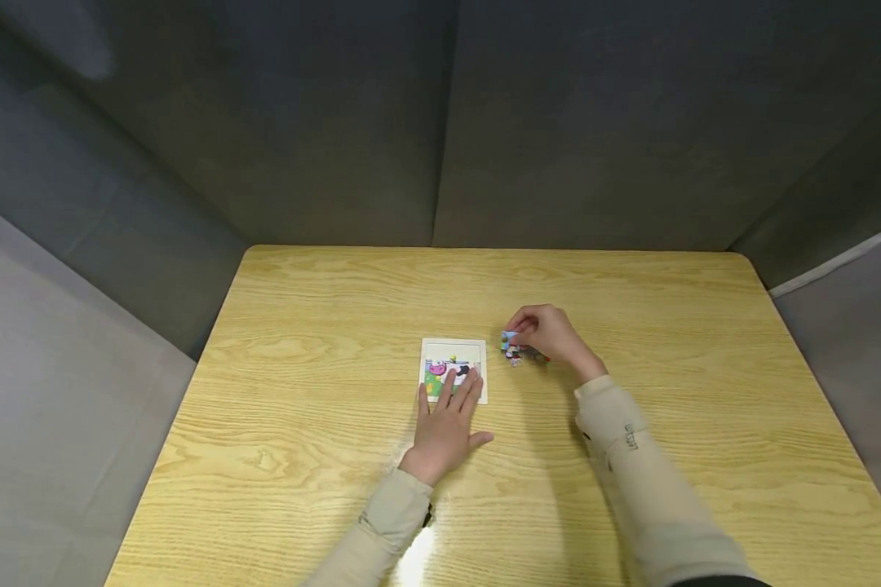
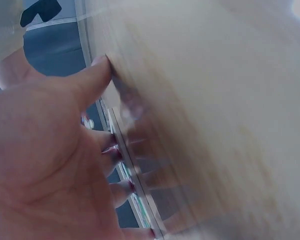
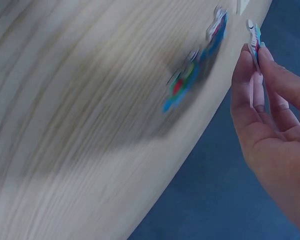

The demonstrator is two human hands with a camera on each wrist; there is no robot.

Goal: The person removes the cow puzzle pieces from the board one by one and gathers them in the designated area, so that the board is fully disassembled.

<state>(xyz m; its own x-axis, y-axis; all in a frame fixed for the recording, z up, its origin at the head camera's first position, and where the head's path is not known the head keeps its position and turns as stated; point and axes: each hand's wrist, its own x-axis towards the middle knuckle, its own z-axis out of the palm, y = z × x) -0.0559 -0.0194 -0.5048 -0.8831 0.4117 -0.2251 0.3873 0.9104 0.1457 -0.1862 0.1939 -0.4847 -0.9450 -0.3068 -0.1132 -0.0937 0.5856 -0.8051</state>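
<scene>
A white-framed jigsaw puzzle (image 1: 426, 349) with a cow picture lies mid-table, its lower part filled and its upper strip blank white. My left hand (image 1: 442, 434) rests on it, fingers spread straight over the lower pieces and thumb out to the side. In the left wrist view, those fingertips touch the thin frame (image 2: 135, 175). To the right of the frame, my right hand (image 1: 551, 334) pinches a small colourful puzzle piece (image 3: 254, 42) between thumb and fingers, above the table. Loose puzzle pieces (image 3: 182, 82) lie below this hand, partly covered by it in the head view.
The wooden table (image 1: 323, 326) has rounded far corners. Dark grey curtains (image 1: 440, 122) hang behind its far edge, and lighter grey panels (image 1: 59, 408) stand at both sides.
</scene>
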